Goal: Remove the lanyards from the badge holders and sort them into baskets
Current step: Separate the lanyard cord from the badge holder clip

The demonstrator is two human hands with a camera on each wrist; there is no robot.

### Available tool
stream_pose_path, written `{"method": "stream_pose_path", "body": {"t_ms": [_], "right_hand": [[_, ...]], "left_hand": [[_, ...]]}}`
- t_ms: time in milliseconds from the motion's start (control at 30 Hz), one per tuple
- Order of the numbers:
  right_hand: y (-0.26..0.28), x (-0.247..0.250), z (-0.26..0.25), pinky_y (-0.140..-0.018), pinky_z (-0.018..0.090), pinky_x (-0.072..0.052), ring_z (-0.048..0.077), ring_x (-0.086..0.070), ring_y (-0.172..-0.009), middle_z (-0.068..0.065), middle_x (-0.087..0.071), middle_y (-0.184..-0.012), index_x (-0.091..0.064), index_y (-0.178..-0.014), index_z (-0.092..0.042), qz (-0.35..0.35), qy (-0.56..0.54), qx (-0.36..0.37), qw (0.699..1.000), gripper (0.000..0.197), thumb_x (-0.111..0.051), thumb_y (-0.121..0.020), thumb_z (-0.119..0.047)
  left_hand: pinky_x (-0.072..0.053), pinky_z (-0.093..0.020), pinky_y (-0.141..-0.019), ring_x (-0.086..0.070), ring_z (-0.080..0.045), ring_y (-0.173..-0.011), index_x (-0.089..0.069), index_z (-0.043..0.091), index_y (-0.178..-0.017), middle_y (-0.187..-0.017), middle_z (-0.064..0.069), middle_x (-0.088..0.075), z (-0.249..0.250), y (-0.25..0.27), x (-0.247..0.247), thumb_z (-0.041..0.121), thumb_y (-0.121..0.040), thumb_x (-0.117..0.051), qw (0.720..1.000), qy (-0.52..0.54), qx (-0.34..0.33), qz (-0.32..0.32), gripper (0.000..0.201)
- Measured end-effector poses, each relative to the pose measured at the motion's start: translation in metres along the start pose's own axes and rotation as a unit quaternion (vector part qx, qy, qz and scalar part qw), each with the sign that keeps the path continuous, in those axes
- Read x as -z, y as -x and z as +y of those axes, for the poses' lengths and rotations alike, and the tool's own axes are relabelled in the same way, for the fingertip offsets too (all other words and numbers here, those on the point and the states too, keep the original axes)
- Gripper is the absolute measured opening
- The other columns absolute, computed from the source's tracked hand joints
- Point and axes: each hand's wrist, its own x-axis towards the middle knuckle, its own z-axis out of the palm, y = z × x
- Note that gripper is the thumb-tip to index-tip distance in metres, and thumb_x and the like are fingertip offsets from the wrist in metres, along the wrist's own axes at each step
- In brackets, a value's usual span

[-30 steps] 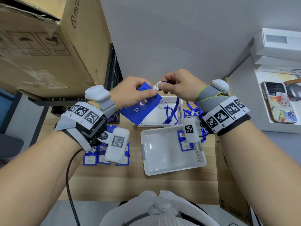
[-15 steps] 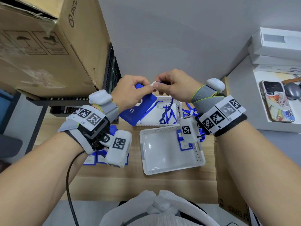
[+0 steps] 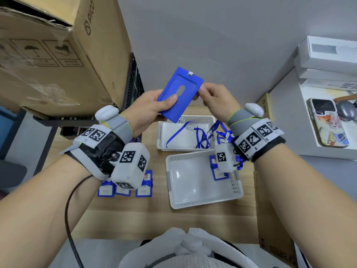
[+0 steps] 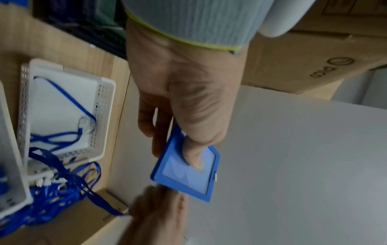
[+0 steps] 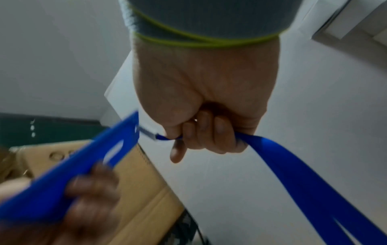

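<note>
My left hand (image 3: 166,101) holds a blue badge holder (image 3: 179,93) up in front of the wall, thumb pressed on its window (image 4: 188,167). My right hand (image 3: 204,93) is at the holder's right edge, its fingers (image 5: 209,132) curled round a blue lanyard (image 5: 293,165). The lanyard's metal clip (image 5: 149,134) sticks out by the thumb, close to the holder's edge (image 5: 117,145); I cannot tell whether they touch. Below, the far white basket (image 3: 210,118) holds blue lanyards (image 3: 201,138). The near white basket (image 3: 204,203) holds one badge holder (image 3: 218,176).
Several badge holders (image 3: 144,188) lie on the wooden table left of the near basket. A heap of lanyards (image 3: 222,132) sits right of the far basket. A big cardboard box (image 3: 48,55) looms at left. A phone (image 3: 328,124) and white boxes (image 3: 328,55) are on the right shelf.
Both hands have risen. The holder has swung up from a downward slant to face me flat. The right hand, which pinched the clip at the holder's top, is now beside its right edge.
</note>
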Motion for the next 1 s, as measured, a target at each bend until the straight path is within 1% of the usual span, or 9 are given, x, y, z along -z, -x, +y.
{"method": "stream_pose_path", "body": {"t_ms": [133, 333, 500, 600, 667, 733, 800, 900, 1000], "right_hand": [[0.014, -0.031, -0.004, -0.063, 0.029, -0.043, 0.009, -0.05, -0.057, 0.001, -0.058, -0.065, -0.062, -0.078, -0.023, -0.037, 0.018, 0.011, 0.999, 0.035, -0.041, -0.102, -0.036], [0.024, -0.046, -0.011, -0.054, 0.025, -0.037, 0.006, -0.04, -0.043, -0.008, -0.048, -0.046, -0.049, -0.074, -0.017, -0.115, -0.05, 0.002, 0.992, 0.035, -0.038, -0.104, -0.031], [0.016, -0.023, -0.017, -0.051, 0.027, -0.03, 0.01, -0.033, -0.047, -0.007, -0.038, -0.051, -0.053, -0.065, -0.022, -0.148, -0.016, 0.011, 0.989, 0.039, -0.047, -0.101, -0.036], [0.011, -0.009, -0.021, -0.049, 0.025, -0.025, 0.009, -0.027, -0.047, -0.006, -0.034, -0.052, -0.061, -0.069, -0.022, -0.164, 0.018, 0.039, 0.985, 0.034, -0.051, -0.099, -0.036], [0.007, -0.006, -0.02, -0.052, 0.025, -0.028, 0.008, -0.032, -0.05, -0.003, -0.043, -0.056, -0.063, -0.07, -0.022, -0.164, 0.028, 0.053, 0.985, 0.032, -0.056, -0.097, -0.037], [0.004, -0.005, -0.019, -0.052, 0.022, -0.03, 0.006, -0.034, -0.052, -0.004, -0.046, -0.057, -0.065, -0.074, -0.017, -0.148, 0.024, 0.044, 0.988, 0.029, -0.061, -0.094, -0.038], [0.001, -0.006, -0.014, -0.054, 0.022, -0.033, 0.006, -0.038, -0.054, -0.005, -0.048, -0.058, -0.066, -0.079, -0.009, -0.134, 0.003, 0.028, 0.991, 0.031, -0.065, -0.091, -0.038], [0.001, -0.01, 0.001, -0.064, 0.029, -0.042, 0.012, -0.047, -0.067, 0.003, -0.059, -0.071, -0.065, -0.083, -0.002, -0.133, -0.025, 0.005, 0.991, 0.024, -0.067, -0.09, -0.025], [0.009, -0.019, 0.008, -0.068, 0.035, -0.049, 0.022, -0.048, -0.067, 0.006, -0.061, -0.072, -0.066, -0.084, -0.013, -0.139, 0.017, 0.004, 0.99, 0.022, -0.054, -0.092, -0.03]], "left_hand": [[-0.051, -0.036, -0.089, -0.067, -0.018, -0.092, -0.061, 0.007, -0.123, -0.107, -0.008, -0.07, 0.008, -0.004, -0.007, 0.025, -0.102, -0.05, 0.996, 0.086, -0.003, 0.015, 0.029], [-0.054, -0.043, -0.097, -0.067, -0.027, -0.098, -0.061, 0.002, -0.118, -0.108, -0.016, -0.069, 0.002, -0.011, -0.003, 0.016, -0.102, -0.047, 0.978, 0.196, 0.024, 0.07, 0.026], [-0.061, -0.044, -0.075, -0.073, -0.03, -0.076, -0.06, 0.003, -0.113, -0.106, -0.021, -0.07, -0.012, -0.01, 0.014, 0.017, -0.098, -0.057, 0.986, -0.093, 0.074, 0.115, 0.02], [-0.059, -0.027, -0.061, -0.07, -0.014, -0.063, -0.067, 0.024, -0.104, -0.083, -0.004, -0.073, -0.008, -0.005, 0.02, 0.028, -0.092, -0.067, 0.918, -0.394, 0.039, 0.014, 0.012], [-0.057, -0.03, -0.065, -0.067, -0.01, -0.065, -0.07, 0.026, -0.1, -0.078, 0.003, -0.072, 0.0, -0.003, 0.017, 0.034, -0.087, -0.072, 0.876, -0.478, 0.01, -0.066, 0.014], [-0.055, -0.036, -0.072, -0.067, -0.014, -0.072, -0.071, 0.026, -0.093, -0.08, 0.003, -0.072, 0.009, -0.002, 0.012, 0.033, -0.087, -0.073, 0.86, -0.495, -0.017, -0.119, 0.009], [-0.055, -0.035, -0.073, -0.066, -0.013, -0.073, -0.07, 0.027, -0.091, -0.081, 0.003, -0.072, 0.014, -0.002, 0.01, 0.028, -0.089, -0.071, 0.867, -0.475, -0.034, -0.147, 0.002], [-0.056, -0.031, -0.07, -0.067, -0.014, -0.072, -0.07, 0.02, -0.094, -0.081, 0.002, -0.073, 0.018, 0.0, 0.01, 0.024, -0.091, -0.069, 0.915, -0.373, -0.039, -0.147, 0.005], [-0.043, -0.014, -0.056, -0.052, 0.0, -0.053, -0.066, 0.017, -0.083, -0.065, 0.008, -0.062, 0.016, -0.004, 0.011, 0.023, -0.089, -0.072, 0.95, -0.303, -0.078, -0.001, 0.011]]}}
